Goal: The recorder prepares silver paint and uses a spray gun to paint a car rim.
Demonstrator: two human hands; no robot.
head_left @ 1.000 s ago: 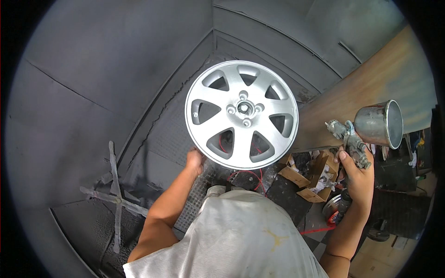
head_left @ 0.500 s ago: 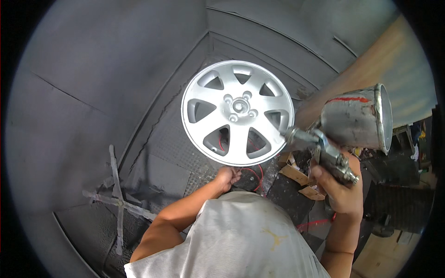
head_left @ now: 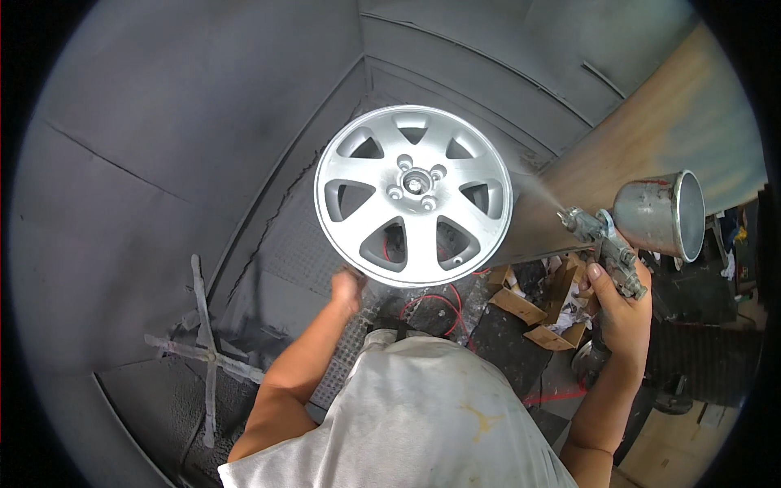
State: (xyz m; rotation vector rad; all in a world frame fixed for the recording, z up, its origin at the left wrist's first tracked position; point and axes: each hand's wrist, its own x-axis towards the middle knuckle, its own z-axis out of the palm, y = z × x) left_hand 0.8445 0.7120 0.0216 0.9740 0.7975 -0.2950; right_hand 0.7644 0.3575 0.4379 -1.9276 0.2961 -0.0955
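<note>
A silver alloy wheel rim [head_left: 413, 195] with several spokes faces me in the middle of the view. My left hand [head_left: 348, 289] grips its lower left edge from underneath. My right hand [head_left: 622, 313] is shut on a metal spray gun [head_left: 606, 248] with a cup [head_left: 661, 213] on top, held to the right of the rim. The nozzle points left at the rim's right edge, and a faint mist fans out from it. My grey shirt fills the lower middle.
Dark grey booth walls and a floor coated in overspray surround the rim. A paint-covered cross-shaped stand [head_left: 203, 346] lies at lower left. Torn cardboard pieces [head_left: 537, 305] and a red hose [head_left: 431, 305] lie on the floor below the rim. A brown board [head_left: 651, 138] leans at right.
The spray gun has drawn back to the right, away from the camera, and now sprays. The rim has shifted slightly right, and my left hand has moved left along its lower edge.
</note>
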